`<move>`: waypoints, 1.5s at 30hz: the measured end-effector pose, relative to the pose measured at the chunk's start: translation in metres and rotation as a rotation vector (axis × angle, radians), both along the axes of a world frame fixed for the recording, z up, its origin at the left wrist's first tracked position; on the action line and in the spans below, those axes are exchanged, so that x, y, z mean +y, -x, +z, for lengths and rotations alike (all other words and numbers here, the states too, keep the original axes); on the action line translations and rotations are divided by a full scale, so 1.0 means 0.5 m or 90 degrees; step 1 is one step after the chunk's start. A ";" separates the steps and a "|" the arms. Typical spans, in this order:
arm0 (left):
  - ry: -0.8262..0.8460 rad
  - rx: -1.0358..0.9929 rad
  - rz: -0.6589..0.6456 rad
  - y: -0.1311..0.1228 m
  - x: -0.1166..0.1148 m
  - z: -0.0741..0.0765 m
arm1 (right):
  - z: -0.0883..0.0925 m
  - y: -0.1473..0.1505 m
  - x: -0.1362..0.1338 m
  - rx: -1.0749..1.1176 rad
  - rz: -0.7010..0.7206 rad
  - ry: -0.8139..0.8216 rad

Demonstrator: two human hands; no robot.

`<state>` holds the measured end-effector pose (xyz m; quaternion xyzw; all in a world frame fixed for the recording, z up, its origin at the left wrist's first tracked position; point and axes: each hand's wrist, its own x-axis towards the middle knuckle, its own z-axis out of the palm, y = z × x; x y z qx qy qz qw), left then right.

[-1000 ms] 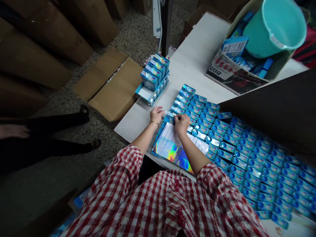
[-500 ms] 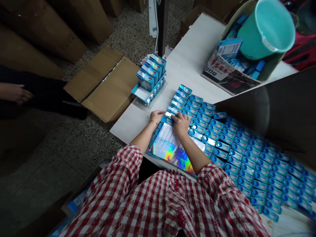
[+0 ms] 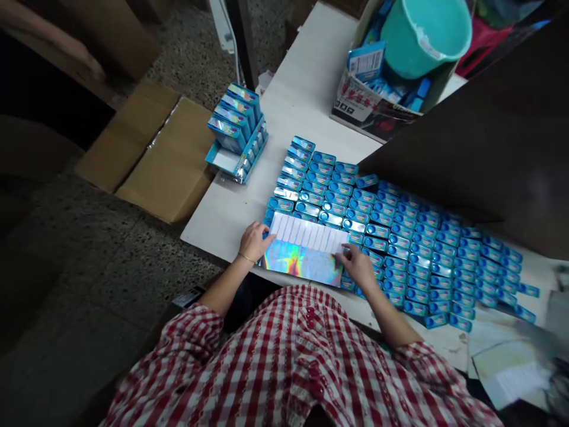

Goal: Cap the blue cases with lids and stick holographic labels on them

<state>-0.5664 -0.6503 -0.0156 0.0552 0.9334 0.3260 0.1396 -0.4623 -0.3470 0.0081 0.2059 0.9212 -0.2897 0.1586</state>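
Observation:
A shiny rainbow-reflecting sticker sheet with a row of white strips along its upper half lies over the near-left part of a block of small blue tins. My left hand is at the sheet's left edge, fingers curled, thumb over the margin. At the right edge, my right hand has its thumb and fingers closed on the sheet. The tins stand side by side in tight rows and several of them are hidden under the sheet.
Blue packs stand in a display tray at the table's left corner. Behind, a carton holds a teal bucket and blue packaging. A brown cardboard box is on the floor, near another person's hand. Papers lie at right.
My right hand has left the tins above the sheet and moved to its right edge. My left hand has come down to its left edge. The view has shifted; the other person's arm has moved up.

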 end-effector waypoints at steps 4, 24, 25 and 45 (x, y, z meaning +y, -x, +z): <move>-0.104 -0.055 0.072 -0.003 0.010 -0.001 | -0.035 -0.043 -0.055 0.139 -0.114 0.024; -0.615 -0.038 0.303 0.003 0.053 0.092 | 0.047 0.003 -0.006 0.364 -0.353 0.350; -0.610 -0.029 0.278 0.002 0.052 0.103 | 0.052 0.005 0.001 0.374 -0.345 0.331; -0.381 0.162 -0.087 -0.019 0.047 0.262 | 0.185 -0.003 -0.011 0.521 -0.062 0.007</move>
